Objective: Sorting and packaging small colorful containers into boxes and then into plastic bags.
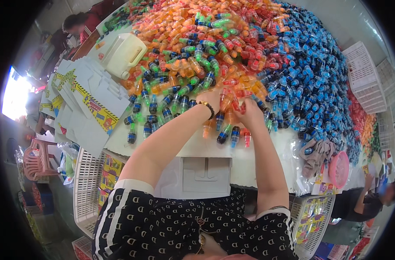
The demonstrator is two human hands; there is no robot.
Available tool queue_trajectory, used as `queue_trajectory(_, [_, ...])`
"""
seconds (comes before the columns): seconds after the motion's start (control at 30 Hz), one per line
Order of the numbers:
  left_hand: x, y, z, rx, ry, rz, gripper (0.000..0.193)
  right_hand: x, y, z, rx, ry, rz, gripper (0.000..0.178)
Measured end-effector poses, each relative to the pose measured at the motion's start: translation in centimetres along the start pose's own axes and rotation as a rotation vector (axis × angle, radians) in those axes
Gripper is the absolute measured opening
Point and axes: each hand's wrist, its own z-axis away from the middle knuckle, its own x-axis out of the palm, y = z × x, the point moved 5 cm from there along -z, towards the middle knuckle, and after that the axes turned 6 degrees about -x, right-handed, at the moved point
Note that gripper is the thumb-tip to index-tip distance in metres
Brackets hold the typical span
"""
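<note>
A big heap of small plastic bottles with coloured contents covers the table: orange (176, 28), green (167, 113), red (247, 54) and blue (310, 65). Both of my hands reach into its near edge. My left hand (211, 100), a dark beaded bracelet at its wrist, is among orange and green bottles; its fingers are blurred and partly hidden. Close beside it, my right hand (249, 113) has its fingers closed around a small red bottle (235, 104). Several loose bottles lie just below the hands, among them a blue one (234, 136).
An open white carton (206, 175) sits at the table's front edge. Flat printed cardboard (87, 102) and a pale jug (126, 54) are at left. At right lie a grey cloth (316, 158) and a pink basin (338, 170). White crates (87, 190) flank me. Other people are nearby.
</note>
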Motion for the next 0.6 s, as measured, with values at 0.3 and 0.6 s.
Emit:
queue_trajectory(0.3, [-4.9,-3.9,5.0,-0.070,-0.222,1.196,0.026,-5.9,-1.9,1.7,-0.318,0.110,-0.041,0.025])
queue_trajectory(0.6, [-5.2,-5.9,14.2,-0.164,-0.443,1.429,0.029,-3.6,-2.0,11.8,-0.623,-0.222,0.469,0.040])
